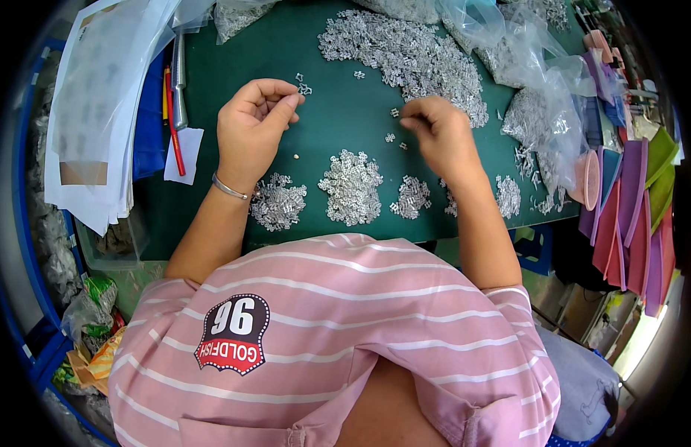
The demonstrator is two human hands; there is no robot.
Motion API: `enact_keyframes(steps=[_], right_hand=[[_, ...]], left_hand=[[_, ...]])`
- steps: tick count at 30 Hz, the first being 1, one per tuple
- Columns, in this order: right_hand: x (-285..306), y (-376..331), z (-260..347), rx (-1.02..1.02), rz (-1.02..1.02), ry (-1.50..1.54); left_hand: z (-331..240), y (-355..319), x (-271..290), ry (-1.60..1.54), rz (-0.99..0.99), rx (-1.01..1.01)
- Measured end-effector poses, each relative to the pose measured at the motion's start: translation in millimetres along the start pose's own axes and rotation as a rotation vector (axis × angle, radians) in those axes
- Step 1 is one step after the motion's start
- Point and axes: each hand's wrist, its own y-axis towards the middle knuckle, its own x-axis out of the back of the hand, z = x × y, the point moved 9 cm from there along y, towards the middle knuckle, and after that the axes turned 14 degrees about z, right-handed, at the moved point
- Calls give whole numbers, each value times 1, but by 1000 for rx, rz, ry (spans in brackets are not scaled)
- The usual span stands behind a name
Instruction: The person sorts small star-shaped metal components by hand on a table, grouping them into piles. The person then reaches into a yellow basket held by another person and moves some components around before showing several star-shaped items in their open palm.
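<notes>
Your left hand (250, 128), right hand (444, 138) curled, grip unclear; silver metal-looking openwork pieces (350, 188) piled near, larger heap (401, 56) remains far right.

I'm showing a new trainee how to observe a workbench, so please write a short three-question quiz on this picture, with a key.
1. Where is the silvery bracelet worn?
A) left wrist
B) right wrist
C) both wrists
2. True or false: the largest loose heap of small silvery parts lies along the near edge of the green table.
3. Which hand is nearer to that heap?

Key:
1. A, the left wrist.
2. False; it lies toward the far side.
3. The right hand.
</notes>
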Motion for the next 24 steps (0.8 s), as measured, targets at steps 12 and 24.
enact_keyframes(steps=[12,24], right_hand=[[-5,-37,8,42,-51,-62],[58,-123,-68,-462,-13,38]], left_hand=[[9,1,0,-21,-1,31],[10,0,-5,-40,20,60]])
